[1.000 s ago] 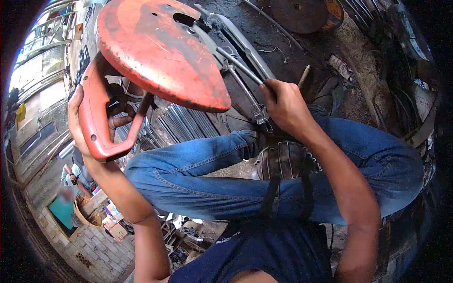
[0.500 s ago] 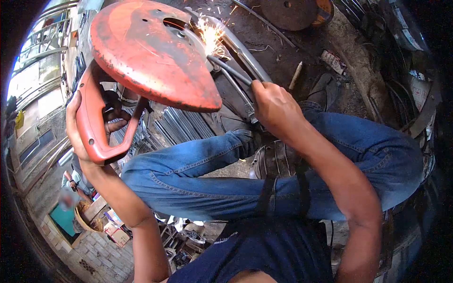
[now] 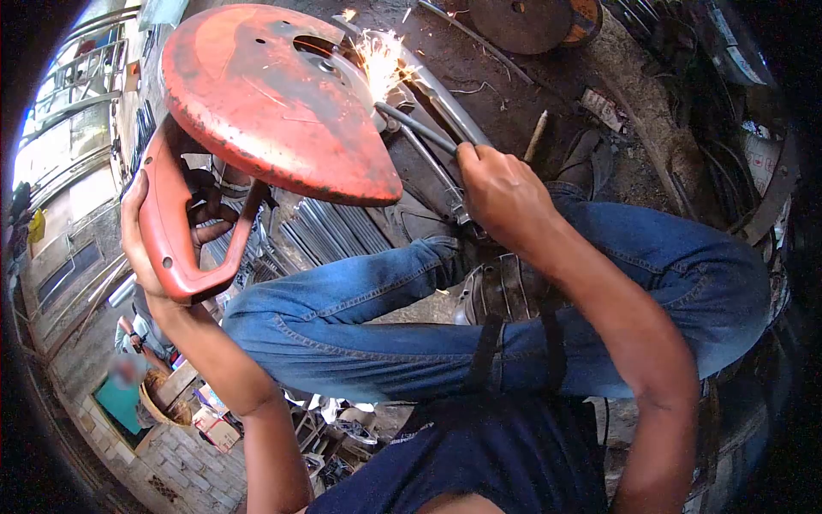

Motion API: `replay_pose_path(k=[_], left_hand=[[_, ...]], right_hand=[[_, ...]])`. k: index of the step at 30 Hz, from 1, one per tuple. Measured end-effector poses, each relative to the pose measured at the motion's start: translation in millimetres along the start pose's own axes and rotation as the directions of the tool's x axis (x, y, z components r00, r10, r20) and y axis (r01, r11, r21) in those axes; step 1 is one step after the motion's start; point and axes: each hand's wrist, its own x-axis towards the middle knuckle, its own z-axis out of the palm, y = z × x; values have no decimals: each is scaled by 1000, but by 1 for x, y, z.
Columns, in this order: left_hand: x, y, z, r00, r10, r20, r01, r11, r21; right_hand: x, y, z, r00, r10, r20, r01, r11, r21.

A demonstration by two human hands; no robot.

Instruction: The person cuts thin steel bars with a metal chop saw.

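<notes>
A red chop saw (image 3: pixel 274 111) with a scuffed round guard fills the upper left. My left hand (image 3: pixel 139 257) is closed around the saw's red loop handle (image 3: pixel 163 218), its fingers showing through the opening. Bright sparks (image 3: pixel 381 62) spray from beside the guard, where the blade meets metal; the cutting edge is lost in the glare. My right hand (image 3: pixel 505 193) grips a dark grey metal rod (image 3: pixel 417 128), whose far end reaches close to the sparks. Alongside it lies a longer shiny metal tube (image 3: pixel 447 98).
Several thin metal tubes (image 3: pixel 334 236) lie on the ground beyond my bent knee (image 3: pixel 265 321). Cutting discs (image 3: pixel 518 21) rest at the top. A wooden stick (image 3: pixel 537 135) and a crumpled packet (image 3: pixel 602 110) lie at right. Another person (image 3: pixel 141 334) is in the left background.
My left hand and the saw handle have shifted down very slightly. The sparks continue, with their spray shape changed. My right hand stays on the rod in nearly the same place.
</notes>
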Motion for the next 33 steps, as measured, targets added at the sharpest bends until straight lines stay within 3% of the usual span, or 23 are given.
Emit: replay_pose_path(k=[16,33], left_hand=[[4,-1,-4,996,65,60,-66,998,19],[5,-2,-6,998,57,-1,-57,998,25]], right_hand=[[1,0,-4,1000,-13,13,14,999,-50],[-2,-12,-18,998,2,60,-8,995,100]])
